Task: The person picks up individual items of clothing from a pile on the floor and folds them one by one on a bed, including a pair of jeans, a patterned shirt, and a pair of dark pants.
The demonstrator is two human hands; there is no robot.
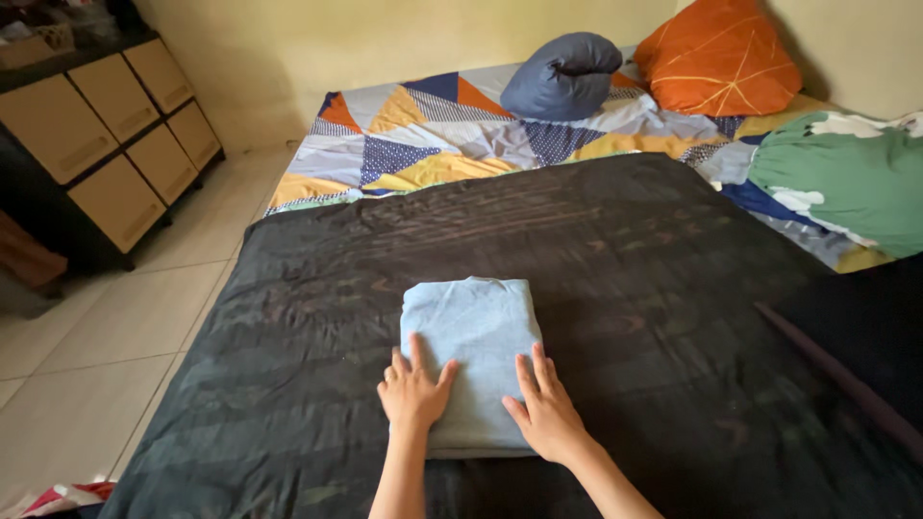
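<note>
overhead, dark bedspread (625, 288) beside tiled floor (115, 336)

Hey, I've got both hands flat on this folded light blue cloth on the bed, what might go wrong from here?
The folded light blue cloth lies on a wrinkled dark blanket, so the soft, uneven base may let the folds shift or crease. Your left hand and right hand press only its near end; the far end is free and might spring open. The near edge sits close to the blanket's front, so a pull toward you might drag it off.
</note>
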